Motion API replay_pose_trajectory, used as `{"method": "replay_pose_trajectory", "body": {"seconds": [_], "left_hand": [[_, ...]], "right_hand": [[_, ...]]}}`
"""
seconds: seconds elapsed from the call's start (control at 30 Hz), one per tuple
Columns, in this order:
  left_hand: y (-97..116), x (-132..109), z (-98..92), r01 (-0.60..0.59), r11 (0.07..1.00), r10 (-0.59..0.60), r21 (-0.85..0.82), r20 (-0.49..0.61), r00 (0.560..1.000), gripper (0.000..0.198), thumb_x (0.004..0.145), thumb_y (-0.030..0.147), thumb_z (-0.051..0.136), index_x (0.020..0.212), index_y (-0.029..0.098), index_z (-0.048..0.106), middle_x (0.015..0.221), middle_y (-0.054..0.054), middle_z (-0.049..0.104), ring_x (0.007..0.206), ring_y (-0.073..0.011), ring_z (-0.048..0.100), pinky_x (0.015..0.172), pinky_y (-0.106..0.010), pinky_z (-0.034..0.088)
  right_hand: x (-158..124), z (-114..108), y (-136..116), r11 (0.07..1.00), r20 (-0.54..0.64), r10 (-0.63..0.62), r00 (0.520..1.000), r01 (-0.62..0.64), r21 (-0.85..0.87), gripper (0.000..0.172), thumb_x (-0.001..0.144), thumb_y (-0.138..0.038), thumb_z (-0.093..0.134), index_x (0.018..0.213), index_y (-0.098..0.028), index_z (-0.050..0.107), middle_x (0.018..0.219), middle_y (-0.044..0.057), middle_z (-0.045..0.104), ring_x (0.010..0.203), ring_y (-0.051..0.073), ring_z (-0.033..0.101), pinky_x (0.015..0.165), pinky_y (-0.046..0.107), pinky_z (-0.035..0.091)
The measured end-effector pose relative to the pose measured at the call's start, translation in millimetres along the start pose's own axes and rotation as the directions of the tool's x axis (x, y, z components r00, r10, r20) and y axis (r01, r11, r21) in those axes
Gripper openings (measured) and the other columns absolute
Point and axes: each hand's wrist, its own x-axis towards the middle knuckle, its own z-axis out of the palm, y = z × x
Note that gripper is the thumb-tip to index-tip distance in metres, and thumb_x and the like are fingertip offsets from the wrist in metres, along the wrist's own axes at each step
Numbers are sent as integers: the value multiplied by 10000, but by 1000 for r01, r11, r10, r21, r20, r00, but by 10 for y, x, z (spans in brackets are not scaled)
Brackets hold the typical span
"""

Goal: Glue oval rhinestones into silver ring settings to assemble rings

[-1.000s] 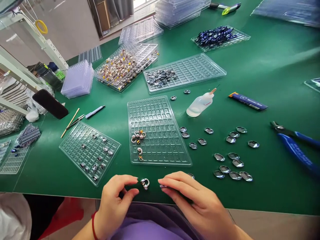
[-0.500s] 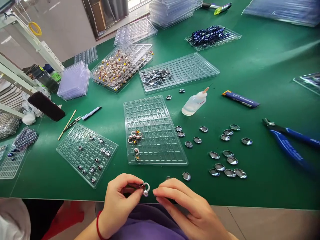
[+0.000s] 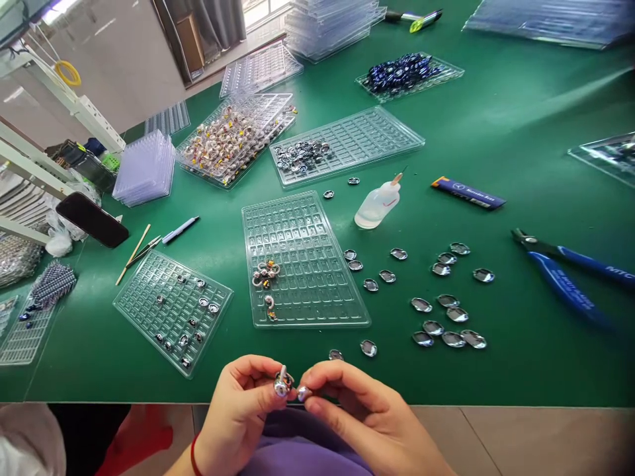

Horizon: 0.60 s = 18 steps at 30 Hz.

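Near the table's front edge, my left hand [image 3: 243,400] is closed, thumb and fingertips pinching a small ornament [image 3: 282,385] with a pale loop and a shiny silvery face. Close on its right, my right hand [image 3: 370,413] pinches a small shiny bead [image 3: 303,394] at its fingertips. Ornament and bead are almost touching; whether they meet I cannot tell. Just beyond the hands lies a clear compartment tray [image 3: 317,291] with a few looped ornaments [image 3: 266,272] at its left side. Silvery faceted stones [image 3: 368,348] lie loose to the right.
A smaller compartment tray [image 3: 141,291] with several pieces sits at left, near tweezers [image 3: 143,251], a pen [image 3: 180,229] and a phone [image 3: 92,219]. Beyond are a glue bottle [image 3: 376,206], a blue packet [image 3: 469,193] and filled trays. Blue-handled pliers [image 3: 565,284] lie at right.
My hands have come closer together. The ornament in my left hand has turned, its shiny face now toward me. A bead now shows at my right fingertips. The view has shifted slightly.
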Motion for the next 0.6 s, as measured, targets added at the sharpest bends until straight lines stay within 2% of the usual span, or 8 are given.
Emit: {"method": "replay_pose_trajectory", "body": {"seconds": [0.17, 0.23, 0.3, 0.37, 0.47, 0.53, 0.6], "left_hand": [[-59, 8, -45, -52, 998, 51, 41, 22, 998, 269, 488, 164, 953, 704, 164, 792, 647, -11, 750, 582, -86, 658, 586, -154, 502], [-79, 12, -71, -121, 986, 117, 113, 49, 992, 237, 530, 168, 938, 720, 189, 798, 688, -12, 760, 616, -96, 670, 601, -157, 514], [-87, 2, -92, -246, 941, 230, 232, 93, 969, 189, 590, 154, 904, 737, 215, 803, 724, -13, 761, 651, -107, 682, 615, -162, 526], [-81, -25, -103, -408, 831, 377, 379, 156, 913, 178, 638, 115, 861, 760, 234, 810, 728, -12, 753, 659, -116, 685, 619, -168, 533], [-53, -76, -99, -601, 587, 553, 543, 274, 787, 240, 653, 62, 828, 798, 252, 814, 706, -15, 755, 638, -124, 681, 608, -173, 532], [-32, -100, -88, -661, 469, 601, 585, 337, 725, 253, 658, 56, 824, 817, 252, 812, 691, -21, 763, 616, -125, 677, 593, -173, 525], [-17, -113, -79, -674, 423, 609, 605, 361, 706, 240, 660, 63, 825, 817, 243, 810, 681, -27, 766, 598, -125, 674, 578, -174, 518]], "right_hand": [[14, -2, -35, 999, -1, 15, 1000, -15, 32, 104, 817, -319, 724, 786, -221, 709, 777, 29, 692, 750, 150, 666, 712, 215, 567], [6, -8, -27, 997, 3, 42, 999, -42, 69, 96, 804, -315, 740, 781, -224, 719, 765, 25, 690, 734, 142, 659, 694, 204, 557], [-4, -11, -11, 987, 17, 103, 995, -104, 125, 94, 787, -321, 758, 791, -232, 732, 768, 23, 696, 730, 139, 657, 680, 199, 549], [-7, -6, -15, 967, 41, 170, 985, -175, 186, 105, 760, -329, 785, 781, -236, 743, 760, 20, 699, 720, 134, 655, 671, 197, 542], [8, 25, -100, 927, 56, 253, 966, -258, 273, 135, 712, -341, 824, 726, -230, 747, 711, 8, 688, 675, 122, 642, 650, 198, 530], [21, 60, -187, 897, 52, 310, 949, -310, 314, 168, 682, -355, 845, 692, -222, 743, 667, -1, 673, 643, 114, 629, 640, 201, 519], [26, 95, -254, 877, 44, 349, 936, -343, 336, 197, 651, -366, 864, 671, -216, 738, 644, -10, 661, 626, 104, 615, 635, 197, 507]]}}
